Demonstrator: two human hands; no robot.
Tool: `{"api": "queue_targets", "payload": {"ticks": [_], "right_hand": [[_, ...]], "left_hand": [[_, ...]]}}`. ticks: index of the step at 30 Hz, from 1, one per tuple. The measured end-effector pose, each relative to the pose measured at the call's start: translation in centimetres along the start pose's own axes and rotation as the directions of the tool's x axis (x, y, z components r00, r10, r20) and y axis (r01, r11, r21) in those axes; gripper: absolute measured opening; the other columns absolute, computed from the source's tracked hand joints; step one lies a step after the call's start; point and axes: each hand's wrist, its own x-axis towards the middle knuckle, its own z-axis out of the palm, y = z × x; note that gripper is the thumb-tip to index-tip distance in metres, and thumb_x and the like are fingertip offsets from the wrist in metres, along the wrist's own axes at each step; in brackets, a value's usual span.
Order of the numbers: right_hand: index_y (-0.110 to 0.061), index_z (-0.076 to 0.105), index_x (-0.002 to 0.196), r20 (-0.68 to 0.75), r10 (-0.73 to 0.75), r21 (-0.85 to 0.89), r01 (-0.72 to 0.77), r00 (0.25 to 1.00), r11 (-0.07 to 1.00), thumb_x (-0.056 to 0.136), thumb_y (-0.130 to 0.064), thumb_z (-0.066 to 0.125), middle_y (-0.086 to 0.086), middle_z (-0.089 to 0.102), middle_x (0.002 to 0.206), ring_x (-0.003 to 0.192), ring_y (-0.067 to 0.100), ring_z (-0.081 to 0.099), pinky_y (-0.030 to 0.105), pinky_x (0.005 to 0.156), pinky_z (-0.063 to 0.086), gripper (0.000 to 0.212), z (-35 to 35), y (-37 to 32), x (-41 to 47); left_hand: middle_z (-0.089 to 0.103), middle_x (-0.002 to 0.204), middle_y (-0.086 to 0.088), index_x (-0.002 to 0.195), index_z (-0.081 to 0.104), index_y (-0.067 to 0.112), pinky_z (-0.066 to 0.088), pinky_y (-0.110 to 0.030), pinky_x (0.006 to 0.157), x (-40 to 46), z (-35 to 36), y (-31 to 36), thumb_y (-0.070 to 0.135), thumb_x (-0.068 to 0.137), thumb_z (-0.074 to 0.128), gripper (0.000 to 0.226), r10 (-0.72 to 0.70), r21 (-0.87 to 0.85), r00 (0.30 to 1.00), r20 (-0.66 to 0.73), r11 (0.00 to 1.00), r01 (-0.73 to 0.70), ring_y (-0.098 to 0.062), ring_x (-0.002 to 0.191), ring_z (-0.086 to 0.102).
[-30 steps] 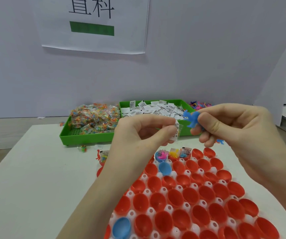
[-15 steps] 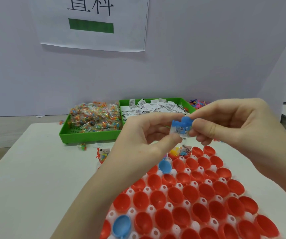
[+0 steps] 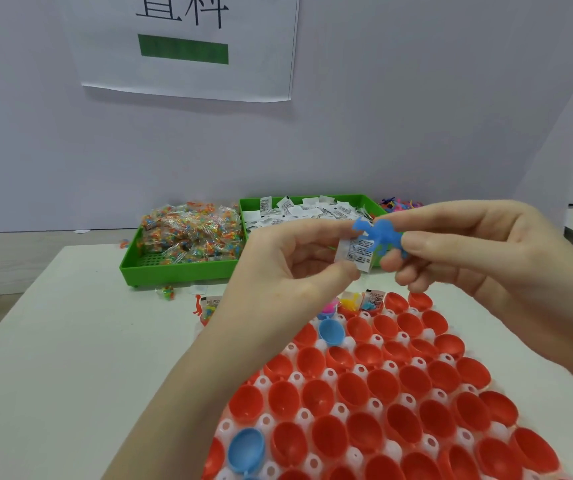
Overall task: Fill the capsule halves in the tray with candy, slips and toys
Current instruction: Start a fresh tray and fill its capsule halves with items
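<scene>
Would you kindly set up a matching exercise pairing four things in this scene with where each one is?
Things:
1. blue toy
2. printed slip
3. candy packets
4. blue capsule half

Places:
A. heaped in the left part of the green bin
B. pinched in the left hand
C. seated in the white tray, near its front-left corner
D. held by the right hand

Pairs: 1-D, 2-B, 3-A, 4-C

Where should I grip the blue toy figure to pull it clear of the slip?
Probably grip the blue toy figure by its thick right-hand body, coming from the right, where the right hand already pinches it. Its thin limbs overlap the slip held by the left hand.
</scene>
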Motion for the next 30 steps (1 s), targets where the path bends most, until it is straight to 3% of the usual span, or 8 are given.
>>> {"api": "queue_targets", "payload": {"ticks": [7, 10, 12, 16, 19, 23, 30], "right_hand": [[-0.017, 0.074, 0.07, -0.218, -0.038, 0.042, 0.049, 0.975, 0.998, 0.052, -0.026, 0.064, 0.006, 0.071, 0.062, 0.051, 0.014, 0.066, 0.015, 0.046, 0.049, 0.022, 1.7, 0.9, -0.4], [-0.024, 0.074, 0.07, -0.281, -0.092, -0.041, 0.084, 0.955, 0.996, 0.055, -0.03, 0.064, -0.002, 0.07, 0.061, 0.052, 0.009, 0.064, 0.014, 0.045, 0.047, 0.018, 2.4, 1.1, -0.7], [-0.028, 0.074, 0.064, -0.271, -0.12, -0.097, 0.097, 0.955, 0.991, 0.05, -0.038, 0.066, -0.008, 0.069, 0.061, 0.054, 0.003, 0.061, 0.01, 0.047, 0.044, 0.019, 2.6, 1.0, -0.8], [-0.028, 0.073, 0.057, -0.222, -0.129, -0.16, 0.094, 0.967, 0.983, 0.049, -0.048, 0.066, -0.007, 0.062, 0.056, 0.051, 0.0, 0.052, 0.008, 0.049, 0.039, 0.022, 2.3, 0.8, -0.5], [-0.039, 0.073, 0.068, -0.242, -0.216, -0.262, 0.151, 0.946, 0.953, 0.055, -0.051, 0.066, -0.009, 0.066, 0.061, 0.052, 0.004, 0.056, 0.014, 0.051, 0.046, 0.019, 1.9, 0.5, -0.2], [-0.036, 0.072, 0.081, -0.102, -0.305, -0.372, 0.248, 0.947, 0.895, 0.06, -0.042, 0.066, -0.01, 0.065, 0.078, 0.07, 0.013, 0.061, 0.03, 0.063, 0.054, 0.022, 2.0, 0.2, 0.0], [-0.035, 0.065, 0.09, -0.082, -0.392, -0.514, 0.298, 0.916, 0.804, 0.064, -0.033, 0.062, -0.014, 0.06, 0.084, 0.071, 0.003, 0.059, 0.013, 0.065, 0.05, 0.026, 2.0, 0.6, 0.0]], "left_hand": [[0.071, 0.072, 0.01, 0.083, 0.069, 0.023, 0.052, -0.012, 0.066, -0.1, 0.1, 0.2, -0.01, 0.076, 0.064, 0.033, 0.052, -0.024, 0.999, 0.014, 0.998, -0.052, -0.002, 0.069, 0.067], [0.073, 0.075, 0.008, 0.084, 0.07, 0.021, 0.052, -0.012, 0.066, -0.2, 0.3, 0.2, 0.006, 0.076, 0.065, 0.017, 0.052, -0.089, 0.999, 0.002, 0.995, -0.052, -0.004, 0.071, 0.068], [0.073, 0.076, 0.01, 0.084, 0.07, 0.019, 0.051, -0.01, 0.064, -0.2, 0.3, 0.3, 0.02, 0.07, 0.06, 0.017, 0.047, -0.108, 0.999, -0.022, 0.993, -0.049, -0.002, 0.071, 0.069], [0.071, 0.069, 0.015, 0.08, 0.068, 0.023, 0.049, -0.008, 0.061, 0.0, 0.1, 0.1, 0.023, 0.068, 0.057, 0.016, 0.049, -0.083, 0.999, -0.018, 0.995, -0.051, 0.001, 0.067, 0.067], [0.071, 0.068, 0.014, 0.08, 0.068, 0.024, 0.05, -0.009, 0.061, -0.1, 0.0, -0.1, 0.025, 0.067, 0.058, 0.016, 0.049, -0.06, 0.999, 0.022, 0.997, -0.047, -0.001, 0.063, 0.067], [0.071, 0.072, 0.015, 0.086, 0.068, 0.023, 0.049, -0.009, 0.062, -0.1, -0.1, -0.2, 0.026, 0.068, 0.057, 0.021, 0.04, -0.064, 0.997, 0.064, 0.997, -0.036, 0.0, 0.068, 0.068], [0.073, 0.081, 0.008, 0.091, 0.069, 0.018, 0.051, -0.011, 0.068, -0.1, -0.5, -0.5, 0.026, 0.065, 0.059, 0.029, -0.009, -0.147, 0.994, 0.105, 0.989, 0.025, -0.003, 0.077, 0.069]]}}
